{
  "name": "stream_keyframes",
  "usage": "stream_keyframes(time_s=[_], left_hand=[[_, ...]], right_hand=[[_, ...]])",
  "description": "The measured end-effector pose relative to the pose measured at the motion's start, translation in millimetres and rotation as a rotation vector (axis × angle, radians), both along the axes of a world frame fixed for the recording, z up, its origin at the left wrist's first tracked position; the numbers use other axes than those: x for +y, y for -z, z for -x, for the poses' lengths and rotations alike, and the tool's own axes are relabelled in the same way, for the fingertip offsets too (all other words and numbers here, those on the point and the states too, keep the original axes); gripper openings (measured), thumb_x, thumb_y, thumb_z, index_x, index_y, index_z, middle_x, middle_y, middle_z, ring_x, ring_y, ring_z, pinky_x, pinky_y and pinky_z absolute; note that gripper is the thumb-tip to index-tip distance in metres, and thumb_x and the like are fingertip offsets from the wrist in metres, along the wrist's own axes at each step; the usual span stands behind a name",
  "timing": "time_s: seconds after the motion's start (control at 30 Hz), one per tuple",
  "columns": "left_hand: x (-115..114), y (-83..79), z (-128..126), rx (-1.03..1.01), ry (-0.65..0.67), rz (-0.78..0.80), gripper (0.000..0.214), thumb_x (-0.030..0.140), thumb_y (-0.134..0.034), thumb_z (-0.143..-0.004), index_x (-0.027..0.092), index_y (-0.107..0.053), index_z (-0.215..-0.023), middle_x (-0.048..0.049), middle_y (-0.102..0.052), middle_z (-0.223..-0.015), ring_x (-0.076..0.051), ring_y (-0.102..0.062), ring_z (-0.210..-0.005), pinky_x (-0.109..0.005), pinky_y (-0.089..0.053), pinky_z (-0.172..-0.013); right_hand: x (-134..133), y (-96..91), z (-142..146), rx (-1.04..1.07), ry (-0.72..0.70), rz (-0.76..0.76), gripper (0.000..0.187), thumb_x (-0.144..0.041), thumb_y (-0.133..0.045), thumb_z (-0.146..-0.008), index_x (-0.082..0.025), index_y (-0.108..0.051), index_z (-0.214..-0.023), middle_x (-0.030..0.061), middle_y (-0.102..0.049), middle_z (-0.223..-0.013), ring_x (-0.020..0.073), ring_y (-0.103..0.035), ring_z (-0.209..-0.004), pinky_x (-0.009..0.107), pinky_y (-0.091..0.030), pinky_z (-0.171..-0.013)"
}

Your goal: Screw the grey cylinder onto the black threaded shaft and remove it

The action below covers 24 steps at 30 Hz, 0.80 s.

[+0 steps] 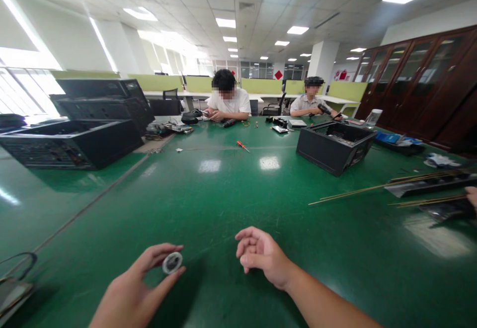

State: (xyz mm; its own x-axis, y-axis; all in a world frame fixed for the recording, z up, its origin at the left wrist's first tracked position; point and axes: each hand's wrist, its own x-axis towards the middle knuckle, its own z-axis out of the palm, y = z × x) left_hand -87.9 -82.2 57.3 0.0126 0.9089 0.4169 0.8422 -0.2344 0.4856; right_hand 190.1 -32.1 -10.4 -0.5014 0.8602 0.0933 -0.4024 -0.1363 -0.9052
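Note:
My left hand (143,278) grips a small round piece with a white rim (172,263) and a dark middle, held between thumb and fingers over the green table (223,194). What kind of piece it is, I cannot make out. To its right, my right hand (261,256) hovers with loosely bent fingers slightly apart and nothing in them. A gap of bare table lies between the two hands. Farther off, an orange-handled screwdriver (242,145) lies on the table.
Black computer cases (70,139) stand at the left, and another open case (335,144) at the right. Thin brass-coloured rods (350,194) extend from the right, near another person's hand (471,196). Two people sit across the table among electronic parts.

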Motion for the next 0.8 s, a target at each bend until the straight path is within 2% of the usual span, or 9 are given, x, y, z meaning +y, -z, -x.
stream_keyframes(time_s=[0.07, 0.13, 0.23, 0.37, 0.5, 0.7, 0.8], left_hand=[[21, -0.4, -32, -0.023, 0.136, 0.052, 0.030, 0.044, -0.073, -0.076, 0.027, -0.068, -0.100, 0.0005, -0.076, -0.093, -0.023, -0.073, -0.082, -0.029, -0.058, -0.074], [40, 1.6, -63, -0.045, 0.258, 0.080, 0.023, 0.034, -0.072, -0.078, 0.026, -0.068, -0.099, 0.0000, -0.074, -0.094, -0.022, -0.071, -0.086, -0.030, -0.056, -0.078], [59, 12.7, -90, -0.069, 0.378, 0.081, 0.021, 0.027, -0.071, -0.080, 0.025, -0.067, -0.101, -0.0012, -0.070, -0.091, -0.021, -0.067, -0.085, -0.032, -0.054, -0.077], [68, 35.8, -91, -0.117, 0.470, 0.003, 0.023, 0.027, -0.070, -0.084, 0.024, -0.066, -0.107, -0.0039, -0.067, -0.095, -0.022, -0.064, -0.090, -0.034, -0.052, -0.081], [72, 50.9, -83, -0.151, 0.523, 0.003, 0.025, 0.026, -0.071, -0.084, 0.025, -0.065, -0.109, -0.0032, -0.069, -0.095, -0.020, -0.065, -0.089, -0.033, -0.052, -0.081], [77, 50.2, -85, -0.220, 0.508, 0.049, 0.025, 0.025, -0.071, -0.083, 0.024, -0.068, -0.108, -0.0039, -0.071, -0.096, -0.020, -0.067, -0.088, -0.032, -0.052, -0.080], [76, 46.6, -87, -0.236, 0.503, 0.071, 0.024, 0.024, -0.071, -0.083, 0.023, -0.069, -0.107, -0.0048, -0.072, -0.095, -0.021, -0.067, -0.088, -0.033, -0.052, -0.081]], right_hand=[[0, -0.3, 1, -0.067, 0.178, -0.092, 0.043, -0.014, -0.074, -0.067, -0.019, -0.059, -0.107, 0.0004, -0.061, -0.092, 0.0061, -0.049, -0.058, 0.021, -0.039, -0.055], [2, 2.1, 1, -0.155, 0.299, -0.149, 0.044, -0.010, -0.066, -0.068, -0.020, -0.056, -0.109, 0.0008, -0.059, -0.097, 0.0069, -0.049, -0.061, 0.022, -0.039, -0.057], [7, 7.8, 1, -0.290, 0.442, -0.174, 0.049, -0.007, -0.058, -0.069, -0.021, -0.052, -0.116, 0.0018, -0.058, -0.098, 0.0099, -0.054, -0.066, 0.024, -0.042, -0.060], [9, 13.1, -2, -0.453, 0.548, -0.232, 0.060, -0.002, -0.056, -0.067, -0.023, -0.050, -0.123, 0.0042, -0.058, -0.109, 0.0142, -0.058, -0.081, 0.027, -0.047, -0.069], [8, 16.4, -2, -0.563, 0.551, -0.311, 0.069, 0.003, -0.053, -0.064, -0.025, -0.050, -0.126, 0.0035, -0.059, -0.114, 0.0153, -0.059, -0.087, 0.028, -0.048, -0.073], [12, 19.6, 2, -0.567, 0.619, -0.257, 0.073, 0.006, -0.044, -0.060, -0.024, -0.048, -0.127, 0.0034, -0.058, -0.111, 0.0135, -0.059, -0.083, 0.025, -0.047, -0.068], [13, 18.1, 2, -0.598, 0.591, -0.287, 0.074, 0.006, -0.046, -0.060, -0.025, -0.046, -0.128, 0.0035, -0.058, -0.113, 0.0136, -0.058, -0.083, 0.026, -0.047, -0.069]])
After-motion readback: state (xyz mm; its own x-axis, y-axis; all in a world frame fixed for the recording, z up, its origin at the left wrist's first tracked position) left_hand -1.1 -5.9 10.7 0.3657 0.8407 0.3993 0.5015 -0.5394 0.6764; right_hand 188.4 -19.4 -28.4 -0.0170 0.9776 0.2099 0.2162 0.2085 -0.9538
